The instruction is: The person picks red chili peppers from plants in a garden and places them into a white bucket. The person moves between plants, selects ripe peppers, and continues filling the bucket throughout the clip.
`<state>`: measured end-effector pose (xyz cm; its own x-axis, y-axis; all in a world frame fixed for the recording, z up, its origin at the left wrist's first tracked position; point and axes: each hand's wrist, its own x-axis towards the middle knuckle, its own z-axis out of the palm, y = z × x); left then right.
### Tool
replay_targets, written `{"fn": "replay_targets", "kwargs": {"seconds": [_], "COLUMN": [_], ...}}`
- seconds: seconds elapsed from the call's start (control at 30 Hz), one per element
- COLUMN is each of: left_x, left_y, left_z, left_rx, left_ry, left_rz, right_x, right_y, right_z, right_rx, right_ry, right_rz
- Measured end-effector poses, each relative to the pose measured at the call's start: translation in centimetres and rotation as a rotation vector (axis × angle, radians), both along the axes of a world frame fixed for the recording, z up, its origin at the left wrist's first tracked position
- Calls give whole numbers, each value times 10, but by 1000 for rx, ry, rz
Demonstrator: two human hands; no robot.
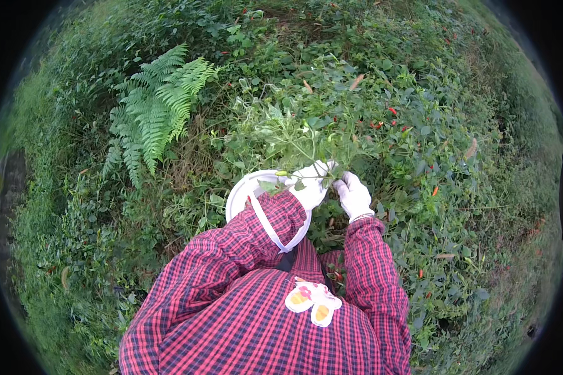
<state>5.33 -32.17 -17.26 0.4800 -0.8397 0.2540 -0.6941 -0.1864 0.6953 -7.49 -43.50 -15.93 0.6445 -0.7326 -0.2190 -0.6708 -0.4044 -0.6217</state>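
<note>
My left hand (313,182), in a white glove, is closed around a leafy chili pepper branch (305,149) in front of my body. A pale green chili (280,173) shows beside that hand. Just to the right is my right hand (354,194), also white-gloved, with its fingers curled close to the stems; whether anything is pinched there is hidden. Below my left forearm sits a white bucket (233,198), and its handle (266,224) passes over the checked sleeve. The forearm covers most of the bucket's inside.
Dense chili plants and weeds surround me. Red chilies (392,111) hang among leaves ahead to the right, with another orange-red chili (435,191) nearer. A large fern (157,112) rises at the upper left. Dry grass (192,152) lies between fern and bucket.
</note>
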Motion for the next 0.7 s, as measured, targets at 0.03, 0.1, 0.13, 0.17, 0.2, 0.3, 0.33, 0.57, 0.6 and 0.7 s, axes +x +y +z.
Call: {"fn": "replay_targets", "kwargs": {"seconds": [0.03,0.1,0.13,0.17,0.2,0.3,0.33,0.57,0.6,0.7], "left_x": [-2,-3,-3,-6,-7,-6,-5,-2,-3,-4], "left_y": [2,8,9,8,12,15,14,22,19,15], "left_z": [1,0,-1,-3,-2,-1,-1,0,1,4], "left_rx": [45,83,96,110,119,137,139,170,165,158], "left_ry": [-170,-226,-217,-203,-172,-108,-89,-14,-4,43], "left_rz": [0,-16,-28,-41,-46,-63,-65,-56,-64,-83], "right_x": [-1,-6,-5,-6,-7,-11,-13,2,1,-4], "right_y": [2,0,-2,-1,2,14,13,33,32,30], "right_z": [4,-9,-16,-22,-27,-22,-31,-18,-16,-30], "right_rx": [26,20,-48,-114,-146,-119,-191,-326,-334,-536], "right_ry": [39,-124,-92,-58,-62,-81,-84,100,140,-16], "right_rz": [-7,77,131,181,159,99,120,104,82,94]}}
